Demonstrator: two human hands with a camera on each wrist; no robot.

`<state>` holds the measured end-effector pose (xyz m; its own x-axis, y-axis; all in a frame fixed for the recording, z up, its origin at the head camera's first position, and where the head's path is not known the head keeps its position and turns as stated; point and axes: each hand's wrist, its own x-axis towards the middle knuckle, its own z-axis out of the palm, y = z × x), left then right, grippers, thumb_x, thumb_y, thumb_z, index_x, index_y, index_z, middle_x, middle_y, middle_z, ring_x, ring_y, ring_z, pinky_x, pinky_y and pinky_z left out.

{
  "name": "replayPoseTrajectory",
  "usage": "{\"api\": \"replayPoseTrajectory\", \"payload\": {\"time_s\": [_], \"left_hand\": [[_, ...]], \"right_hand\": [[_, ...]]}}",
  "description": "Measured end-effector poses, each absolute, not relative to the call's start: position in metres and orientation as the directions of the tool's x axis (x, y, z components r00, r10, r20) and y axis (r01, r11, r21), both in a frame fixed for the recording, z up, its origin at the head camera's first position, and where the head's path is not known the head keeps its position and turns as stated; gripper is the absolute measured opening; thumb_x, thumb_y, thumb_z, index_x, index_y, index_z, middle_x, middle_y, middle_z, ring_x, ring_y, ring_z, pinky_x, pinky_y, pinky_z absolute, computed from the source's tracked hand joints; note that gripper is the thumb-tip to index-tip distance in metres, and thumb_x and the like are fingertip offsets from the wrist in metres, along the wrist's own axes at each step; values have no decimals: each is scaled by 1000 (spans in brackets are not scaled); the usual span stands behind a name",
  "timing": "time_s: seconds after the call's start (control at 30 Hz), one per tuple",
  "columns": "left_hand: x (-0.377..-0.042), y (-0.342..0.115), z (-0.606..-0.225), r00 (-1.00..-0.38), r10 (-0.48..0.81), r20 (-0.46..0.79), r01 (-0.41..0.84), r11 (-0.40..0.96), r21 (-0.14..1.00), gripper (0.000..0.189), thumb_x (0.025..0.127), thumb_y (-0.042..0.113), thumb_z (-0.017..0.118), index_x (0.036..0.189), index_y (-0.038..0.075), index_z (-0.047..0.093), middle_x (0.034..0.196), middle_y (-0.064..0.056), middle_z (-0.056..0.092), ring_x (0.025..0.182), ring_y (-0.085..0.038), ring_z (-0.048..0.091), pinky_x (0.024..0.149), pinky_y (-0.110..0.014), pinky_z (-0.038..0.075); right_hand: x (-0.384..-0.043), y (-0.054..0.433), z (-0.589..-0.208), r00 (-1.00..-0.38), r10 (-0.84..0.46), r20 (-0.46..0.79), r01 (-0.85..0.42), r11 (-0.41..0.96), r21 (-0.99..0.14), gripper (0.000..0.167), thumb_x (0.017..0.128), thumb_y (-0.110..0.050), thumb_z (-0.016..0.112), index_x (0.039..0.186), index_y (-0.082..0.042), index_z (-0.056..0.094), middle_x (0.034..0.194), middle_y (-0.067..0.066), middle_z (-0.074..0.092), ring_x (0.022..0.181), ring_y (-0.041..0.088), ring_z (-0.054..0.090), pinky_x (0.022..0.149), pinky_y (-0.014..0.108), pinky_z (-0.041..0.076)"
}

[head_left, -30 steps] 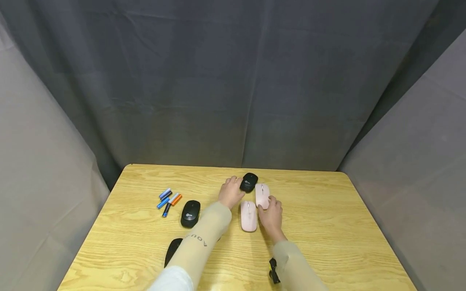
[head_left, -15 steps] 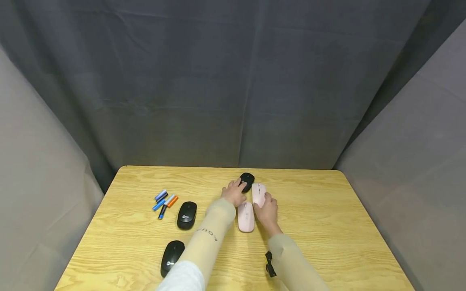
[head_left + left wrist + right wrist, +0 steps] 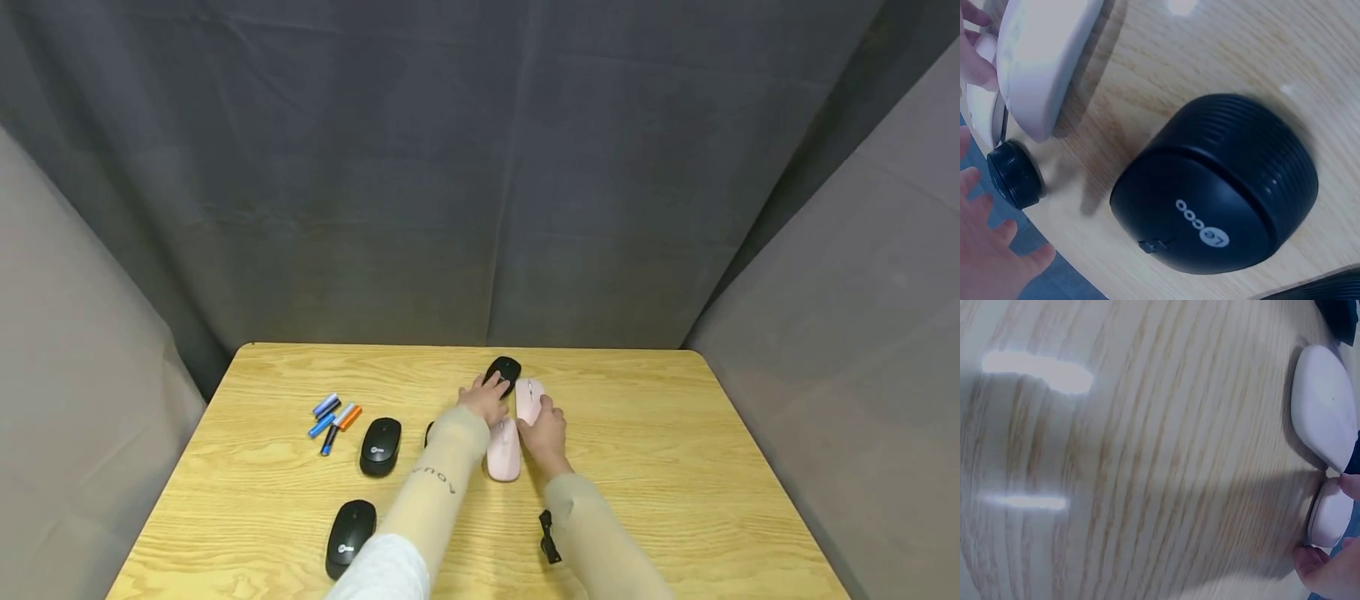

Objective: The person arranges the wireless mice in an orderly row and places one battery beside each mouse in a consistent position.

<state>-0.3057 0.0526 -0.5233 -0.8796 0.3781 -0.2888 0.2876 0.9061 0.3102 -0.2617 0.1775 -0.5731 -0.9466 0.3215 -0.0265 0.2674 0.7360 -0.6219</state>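
Sleeves (image 3: 446, 467) of pale beige reach in from the near side, the left one bearing dark lettering and meeting white cloth at its near end. Beside the left sleeve lies the near black mouse (image 3: 351, 538); close to the right sleeve is a small black item (image 3: 550, 537), narrow in the middle, too indistinct to name.

Farther in, at left, sits the middle black mouse (image 3: 380, 447). A sliver of something black (image 3: 428, 433) shows past the left sleeve, mostly hidden. The near pink mouse (image 3: 503, 451) lies between the two forearms, pointing away from the person.

Just beyond the middle black mouse and to its left is a loose cluster of small cylinders (image 3: 334, 422), blue, orange, silvery and dark.

Of the two hands, the right hand (image 3: 545, 433) has hold of the far pink mouse (image 3: 528, 400), thumb on one side and fingers on the other. The left hand (image 3: 483, 402) is open, fingers spread at the far black mouse (image 3: 502, 376); whether they touch it I cannot tell. Both these mice lie near the far edge of the desk (image 3: 637, 450), behind which hangs a dark grey curtain (image 3: 375, 183).
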Motion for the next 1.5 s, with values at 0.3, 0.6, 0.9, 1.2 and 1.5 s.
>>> {"api": "replayPoseTrajectory", "payload": {"time_s": [0.3,0.6,0.9,1.2,1.5], "left_hand": [[-305,55,-522,-875,376,-305,292,913,287,53,95,38,44,144,23,30,152,4,18,138,-25,15,105,-54,22],[-303,54,-525,-873,375,-312,300,917,263,52,95,36,43,144,22,31,151,3,20,138,-22,16,104,-54,23],[-306,56,-539,-894,370,-252,301,914,273,50,94,34,48,140,18,38,148,0,28,136,-27,23,102,-54,27],[-311,55,-543,-912,358,-200,312,922,229,51,92,37,50,137,15,42,142,0,35,131,-30,31,102,-49,30],[-315,53,-553,-934,345,-93,324,927,191,40,93,33,51,130,19,51,138,-2,38,124,-27,39,102,-48,29]], "right_hand": [[-267,174,-572,-940,330,-81,311,737,-600,71,80,-23,68,135,7,33,121,33,43,111,45,44,91,52,40],[-270,178,-576,-941,321,-106,320,745,-585,72,80,-22,68,136,7,32,122,32,43,112,43,43,93,50,39],[-268,186,-577,-946,317,-73,299,757,-580,70,79,-22,69,135,5,36,121,32,44,112,44,44,93,50,39],[-270,190,-574,-954,294,-58,270,761,-590,72,78,-22,70,135,5,36,121,32,45,111,44,45,94,50,39],[-270,189,-577,-952,294,-79,283,758,-587,72,80,-24,68,138,2,34,124,30,42,114,42,43,96,49,38]]}}
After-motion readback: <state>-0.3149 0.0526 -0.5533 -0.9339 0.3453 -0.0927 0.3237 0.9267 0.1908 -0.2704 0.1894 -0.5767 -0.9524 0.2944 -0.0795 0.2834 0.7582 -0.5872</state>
